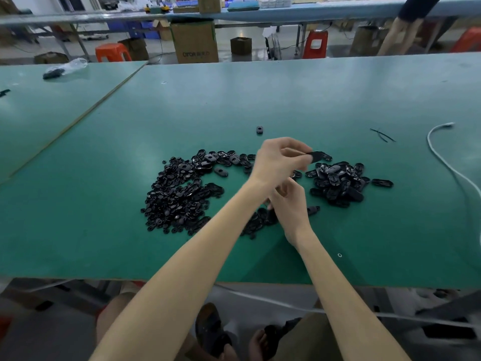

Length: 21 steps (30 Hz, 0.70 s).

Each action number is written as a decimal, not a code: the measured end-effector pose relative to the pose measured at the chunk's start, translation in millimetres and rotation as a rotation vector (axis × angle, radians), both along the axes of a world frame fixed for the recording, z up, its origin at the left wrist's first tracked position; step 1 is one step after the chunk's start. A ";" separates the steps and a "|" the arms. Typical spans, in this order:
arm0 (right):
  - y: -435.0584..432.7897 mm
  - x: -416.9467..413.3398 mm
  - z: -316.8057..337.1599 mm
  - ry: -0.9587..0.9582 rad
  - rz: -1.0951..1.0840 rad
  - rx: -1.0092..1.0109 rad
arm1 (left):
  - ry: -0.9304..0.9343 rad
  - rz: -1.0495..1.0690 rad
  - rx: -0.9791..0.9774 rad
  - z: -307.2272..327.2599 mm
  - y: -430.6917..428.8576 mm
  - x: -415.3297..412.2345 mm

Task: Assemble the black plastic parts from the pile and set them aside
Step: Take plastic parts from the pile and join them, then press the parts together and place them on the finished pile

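Observation:
A big pile of small black plastic parts (177, 196) lies on the green table (286, 95), left of my hands. A second heap of black oval parts (338, 181) sits to the right. My left hand (278, 160) reaches across above the parts and pinches a black oval part (316, 156) at its fingertips. Below it, my right hand (291, 204) has its fingers curled over a few parts near the table; what it holds is hidden. One single black part (259, 130) lies apart, farther back.
A white cable (447, 162) runs along the table's right side, with thin black strips (382, 135) near it. A clear bag with black parts (65, 69) lies at the far left. Boxes and red stools stand beyond the table; a person stands at the far right.

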State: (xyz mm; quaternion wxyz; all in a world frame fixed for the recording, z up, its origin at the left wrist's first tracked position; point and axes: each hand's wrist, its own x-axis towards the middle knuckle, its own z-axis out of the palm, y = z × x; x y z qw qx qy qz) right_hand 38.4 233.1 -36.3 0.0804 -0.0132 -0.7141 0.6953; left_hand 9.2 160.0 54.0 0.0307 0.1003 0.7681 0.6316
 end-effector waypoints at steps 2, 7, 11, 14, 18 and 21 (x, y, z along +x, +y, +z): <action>1.0 1.2 2.2 0.000 0.007 -0.014 | -0.013 -0.031 0.012 0.1 22.5 0.4; 1.3 4.0 3.9 0.025 0.040 -0.087 | 0.048 0.039 0.000 -13.6 32.9 2.9; 0.3 0.7 1.5 0.020 0.020 -0.044 | 0.146 0.177 -0.173 -20.2 -7.9 -5.4; -2.0 -0.6 -0.9 0.016 0.004 -0.057 | 0.168 0.236 -0.367 -25.0 -44.3 -12.6; -1.7 -1.4 -3.3 0.020 -0.037 -0.069 | 0.153 0.214 -0.609 -37.9 -79.1 -16.9; -1.8 -2.4 -2.7 0.030 -0.086 -0.092 | 0.177 0.043 -0.696 -47.7 -81.4 -11.6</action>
